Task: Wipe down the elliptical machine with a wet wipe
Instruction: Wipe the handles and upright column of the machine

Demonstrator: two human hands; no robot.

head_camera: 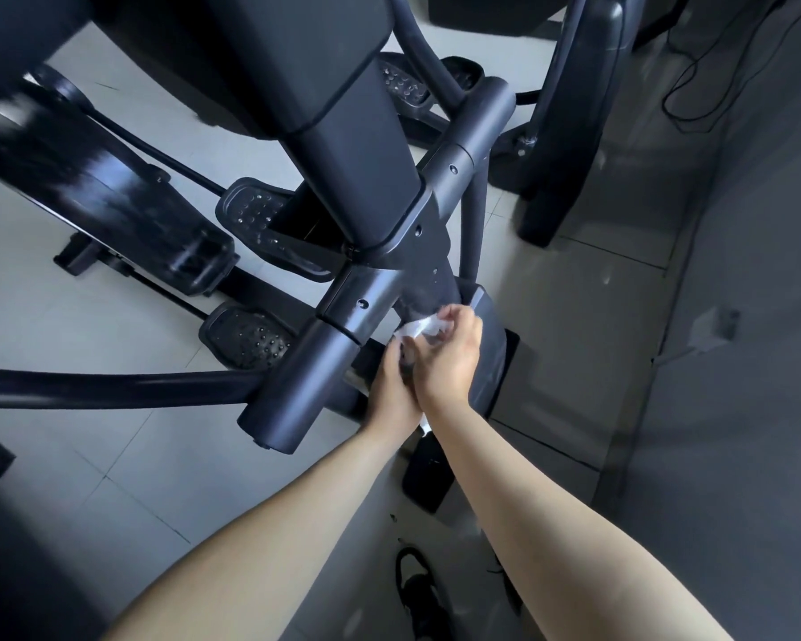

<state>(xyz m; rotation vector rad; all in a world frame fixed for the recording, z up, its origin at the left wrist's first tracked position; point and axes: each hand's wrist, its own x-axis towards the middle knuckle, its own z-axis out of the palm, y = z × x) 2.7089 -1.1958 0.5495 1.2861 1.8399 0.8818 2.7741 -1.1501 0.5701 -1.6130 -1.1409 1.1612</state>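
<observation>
1. We find the elliptical machine (366,168) in the middle of the view. Its dark column slopes down to a cross tube (297,377).
2. We find the wet wipe (418,327), white and crumpled, pressed against the foot of the column, just beside the cross tube.
3. Our right hand (449,358) has its fingers curled round the wipe and clamped on it.
4. Our left hand (391,390) lies against the right wrist and reaches toward the wipe's lower edge. The right hand covers its fingertips, so we cannot tell whether it grips.
5. Two studded pedals (250,210) (246,337) sit left of the column, above the pale tiled floor (112,455).
6. A dark shoe (415,589) shows between our forearms.
</observation>
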